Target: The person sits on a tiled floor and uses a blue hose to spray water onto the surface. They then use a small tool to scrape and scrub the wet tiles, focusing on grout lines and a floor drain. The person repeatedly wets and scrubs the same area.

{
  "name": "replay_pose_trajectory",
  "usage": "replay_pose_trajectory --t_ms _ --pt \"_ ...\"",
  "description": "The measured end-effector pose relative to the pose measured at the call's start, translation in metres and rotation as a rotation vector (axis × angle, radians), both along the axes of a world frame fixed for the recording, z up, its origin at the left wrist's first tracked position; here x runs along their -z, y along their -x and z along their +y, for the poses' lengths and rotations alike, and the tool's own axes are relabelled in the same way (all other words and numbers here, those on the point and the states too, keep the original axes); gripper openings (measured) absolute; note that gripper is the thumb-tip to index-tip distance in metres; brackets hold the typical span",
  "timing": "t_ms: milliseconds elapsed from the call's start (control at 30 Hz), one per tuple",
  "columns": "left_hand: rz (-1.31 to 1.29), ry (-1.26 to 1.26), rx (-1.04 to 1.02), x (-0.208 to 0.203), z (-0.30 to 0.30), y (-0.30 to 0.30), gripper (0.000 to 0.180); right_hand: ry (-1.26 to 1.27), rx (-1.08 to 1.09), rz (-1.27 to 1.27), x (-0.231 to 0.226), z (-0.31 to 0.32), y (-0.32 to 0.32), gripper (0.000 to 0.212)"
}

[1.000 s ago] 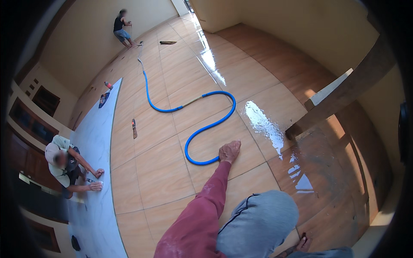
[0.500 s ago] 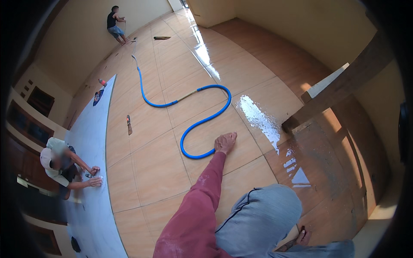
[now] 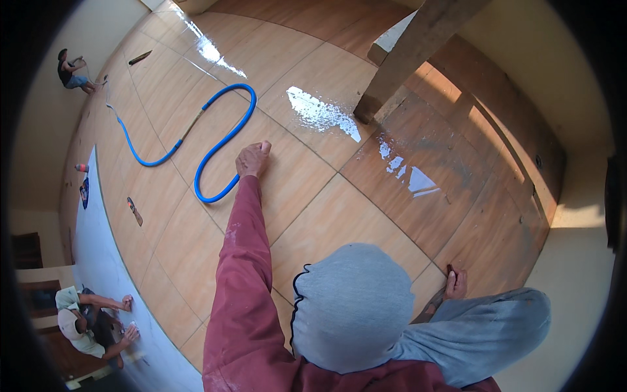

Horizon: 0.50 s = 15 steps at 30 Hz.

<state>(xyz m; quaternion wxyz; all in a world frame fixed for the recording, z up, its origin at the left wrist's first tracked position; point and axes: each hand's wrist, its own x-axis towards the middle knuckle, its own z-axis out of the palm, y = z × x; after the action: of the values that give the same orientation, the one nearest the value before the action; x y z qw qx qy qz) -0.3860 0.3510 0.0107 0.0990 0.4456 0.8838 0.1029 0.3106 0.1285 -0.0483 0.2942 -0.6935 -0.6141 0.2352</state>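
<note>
the tiled floor [image 3: 353, 215] carries a blue hose [image 3: 253, 106] and a tool [image 3: 134, 212].

I see a blue hose [image 3: 226, 138] lying slack on the tan tiled floor [image 3: 307, 196], snaking through three wide bends. A pale tan section [image 3: 191, 125] interrupts the blue along the straight run between the two farther bends. Far end goes thinner and pale. Nearest bend is a tight U; from there it runs up beside the left hand [image 3: 253, 159], where I lose it at the wrist. Can't tell if it's gripped.
</note>
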Motion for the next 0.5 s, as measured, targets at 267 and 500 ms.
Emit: replay_pose_trajectory --t_ms 267,500 --pt "-0.036 -0.004 -0.01 0.006 -0.014 0.024 0.06 -0.044 -0.16 -0.046 0.011 0.004 -0.006 0.018" --pt "-0.113 0.104 -0.015 0.009 -0.027 0.005 0.064 0.039 -0.14 -0.033 0.02 0.004 -0.017 0.024"
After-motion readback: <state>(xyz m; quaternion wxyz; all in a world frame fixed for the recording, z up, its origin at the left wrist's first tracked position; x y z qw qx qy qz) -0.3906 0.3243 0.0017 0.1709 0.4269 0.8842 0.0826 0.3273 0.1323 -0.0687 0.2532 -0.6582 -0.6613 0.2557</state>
